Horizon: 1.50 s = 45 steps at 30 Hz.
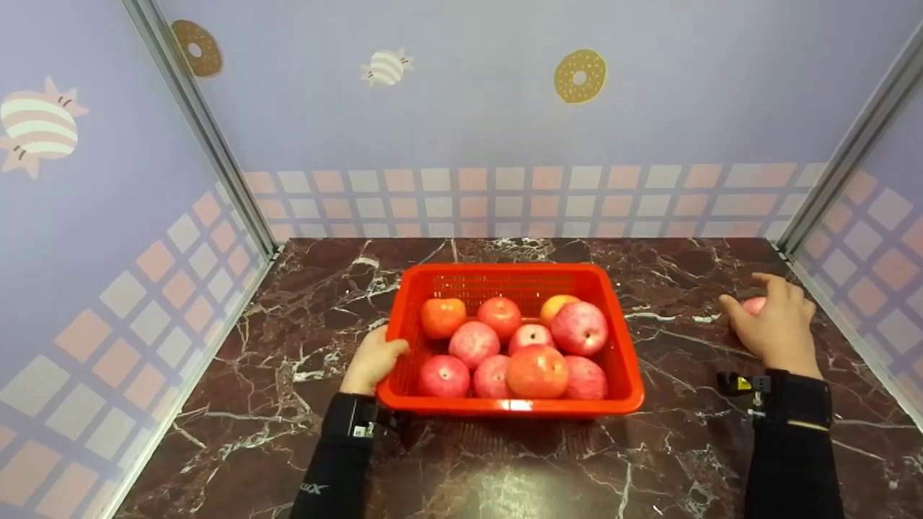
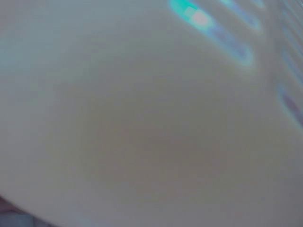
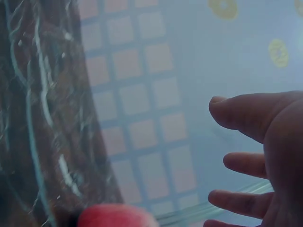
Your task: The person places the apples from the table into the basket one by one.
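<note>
Loose apple (image 1: 753, 304) on bench (image 1: 692, 432): firm, smooth, bruisable; right hand (image 1: 775, 324) is cupping it, probably loosely (view partial). Left hand (image 1: 371, 360) is gripping red basket (image 1: 505, 405) rim.

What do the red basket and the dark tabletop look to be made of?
The red basket looks like moulded plastic, semi-glossy: a uniform bright colour, walls perforated with small slots, and a highlight on the front rim. The tabletop looks like polished marble, or a marble-patterned laminate: dark reddish-brown with white veins and a mirror-like reflection near the front edge.
</note>
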Each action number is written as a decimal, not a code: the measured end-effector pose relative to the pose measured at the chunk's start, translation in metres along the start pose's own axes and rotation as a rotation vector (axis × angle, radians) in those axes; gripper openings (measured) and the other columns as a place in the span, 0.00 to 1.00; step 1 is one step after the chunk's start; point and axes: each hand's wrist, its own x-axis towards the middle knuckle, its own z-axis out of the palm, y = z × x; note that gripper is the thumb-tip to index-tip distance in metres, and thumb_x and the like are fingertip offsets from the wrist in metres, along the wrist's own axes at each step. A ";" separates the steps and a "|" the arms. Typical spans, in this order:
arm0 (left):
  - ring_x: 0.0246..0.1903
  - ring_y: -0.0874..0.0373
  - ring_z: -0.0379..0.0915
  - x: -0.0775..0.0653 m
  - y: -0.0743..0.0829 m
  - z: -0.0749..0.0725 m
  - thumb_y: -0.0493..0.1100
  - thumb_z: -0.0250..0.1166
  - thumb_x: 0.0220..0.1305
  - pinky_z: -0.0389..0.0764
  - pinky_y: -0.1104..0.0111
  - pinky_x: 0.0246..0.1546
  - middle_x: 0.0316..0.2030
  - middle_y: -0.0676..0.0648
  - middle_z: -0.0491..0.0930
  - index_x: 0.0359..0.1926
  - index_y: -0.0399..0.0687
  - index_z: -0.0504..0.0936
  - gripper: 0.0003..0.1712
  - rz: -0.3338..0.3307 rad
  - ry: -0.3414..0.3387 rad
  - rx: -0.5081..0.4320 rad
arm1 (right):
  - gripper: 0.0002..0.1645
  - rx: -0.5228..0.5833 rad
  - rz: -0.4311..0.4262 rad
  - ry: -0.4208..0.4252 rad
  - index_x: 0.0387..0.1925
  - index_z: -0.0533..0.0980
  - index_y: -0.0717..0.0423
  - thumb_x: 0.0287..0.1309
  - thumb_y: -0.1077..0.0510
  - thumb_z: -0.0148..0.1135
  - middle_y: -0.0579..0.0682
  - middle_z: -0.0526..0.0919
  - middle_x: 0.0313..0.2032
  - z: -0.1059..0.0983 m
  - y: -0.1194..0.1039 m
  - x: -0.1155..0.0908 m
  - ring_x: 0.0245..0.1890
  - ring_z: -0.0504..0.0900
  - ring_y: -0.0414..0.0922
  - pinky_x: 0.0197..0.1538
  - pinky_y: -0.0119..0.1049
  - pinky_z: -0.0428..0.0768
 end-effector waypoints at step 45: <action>0.35 0.44 0.78 0.024 -0.033 -0.001 0.27 0.53 0.49 0.81 0.59 0.34 0.39 0.32 0.78 0.47 0.25 0.74 0.20 0.009 0.046 -0.017 | 0.50 0.001 0.160 -0.131 0.64 0.55 0.66 0.55 0.39 0.66 0.81 0.56 0.54 0.026 0.060 -0.003 0.53 0.58 0.77 0.47 0.70 0.64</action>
